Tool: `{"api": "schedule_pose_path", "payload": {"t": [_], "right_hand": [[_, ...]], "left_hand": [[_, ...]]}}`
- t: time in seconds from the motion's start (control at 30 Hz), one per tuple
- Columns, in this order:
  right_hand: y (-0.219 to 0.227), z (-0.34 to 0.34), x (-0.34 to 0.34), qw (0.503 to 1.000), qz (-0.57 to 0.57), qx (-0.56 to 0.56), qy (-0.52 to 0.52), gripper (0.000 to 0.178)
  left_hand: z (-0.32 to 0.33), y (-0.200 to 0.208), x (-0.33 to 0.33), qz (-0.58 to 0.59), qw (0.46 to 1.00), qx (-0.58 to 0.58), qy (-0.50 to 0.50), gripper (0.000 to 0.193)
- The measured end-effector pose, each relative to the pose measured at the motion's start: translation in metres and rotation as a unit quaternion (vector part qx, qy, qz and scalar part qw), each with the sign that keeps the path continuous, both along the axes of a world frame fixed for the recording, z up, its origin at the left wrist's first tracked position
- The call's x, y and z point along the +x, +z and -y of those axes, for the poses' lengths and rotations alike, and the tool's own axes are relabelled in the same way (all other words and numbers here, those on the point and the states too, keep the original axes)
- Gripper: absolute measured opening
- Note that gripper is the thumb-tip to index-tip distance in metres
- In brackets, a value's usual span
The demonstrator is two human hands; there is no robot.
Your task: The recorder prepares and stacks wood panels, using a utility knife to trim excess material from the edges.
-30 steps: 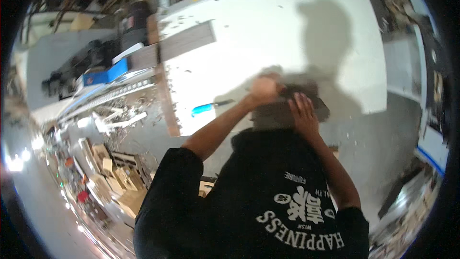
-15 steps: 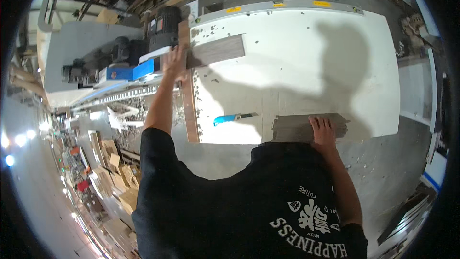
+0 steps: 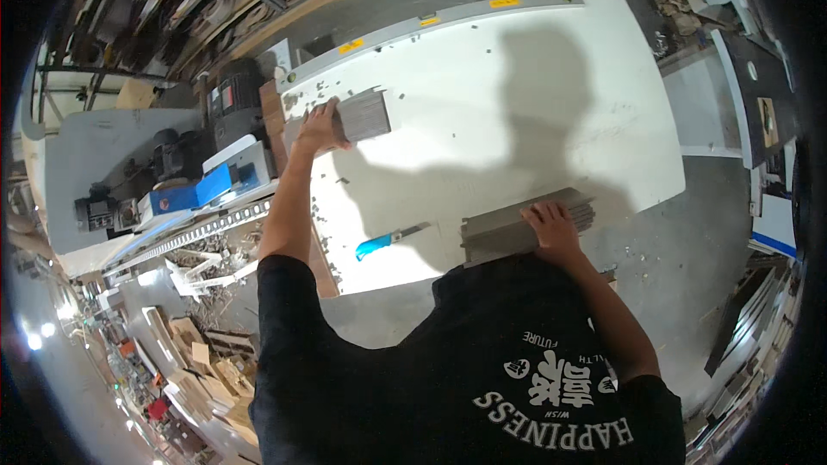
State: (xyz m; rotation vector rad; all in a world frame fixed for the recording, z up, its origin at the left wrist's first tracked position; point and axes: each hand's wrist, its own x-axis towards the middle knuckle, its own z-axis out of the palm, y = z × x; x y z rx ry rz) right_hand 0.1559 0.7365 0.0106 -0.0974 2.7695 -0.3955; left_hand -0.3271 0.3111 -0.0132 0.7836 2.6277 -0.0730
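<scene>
My left hand grips a short grey-brown wood-grain plank across its width, at the left end of a white tabletop. Jagged edges show along the plank's far side; whether it is one piece or several stacked I cannot tell. Near the front edge, close to my body, lies a stack of similar planks with uneven ends. My right hand rests on top of that stack, fingers spread. Between the two hands a blue utility knife lies with its blade out.
A long grey spirit level runs along the tabletop's far edge. Left of the table stands a machine with a dark motor and a blue part. Dark chips are scattered over the tabletop's left end. Cardboard and timber pieces lie lower left.
The view has shifted, so the table sits further left. My left hand has come from beside the machine onto the plank. My right hand stays on the stack.
</scene>
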Motion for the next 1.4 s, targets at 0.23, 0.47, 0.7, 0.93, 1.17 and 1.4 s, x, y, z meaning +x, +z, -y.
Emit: {"api": "schedule_pose_path", "payload": {"t": [0.23,0.47,0.7,0.93,1.17,1.4], "right_hand": [[0.001,0.012,0.002,0.999,-0.040,-0.016,-0.022,0.068],[0.016,0.010,-0.006,0.992,-0.121,-0.034,-0.014,0.074],[0.002,0.008,0.010,0.985,-0.172,-0.001,-0.010,0.087],[-0.006,0.001,0.008,0.984,-0.154,0.082,0.026,0.104],[0.040,-0.070,-0.008,0.996,-0.085,-0.024,-0.019,0.123],[0.028,-0.082,0.000,0.993,-0.102,-0.049,-0.015,0.123]], "left_hand": [[-0.029,0.015,0.000,-0.039,0.997,-0.061,-0.003,0.106],[-0.144,0.102,0.121,0.097,0.983,0.152,-0.034,0.051],[-0.266,0.047,0.278,0.270,0.895,0.302,-0.188,0.042],[-0.190,0.045,0.341,0.243,0.919,0.303,-0.070,0.047],[-0.093,0.024,0.371,0.216,0.889,0.377,0.143,0.069],[-0.168,-0.010,0.433,0.269,0.670,0.628,0.290,0.083]]}}
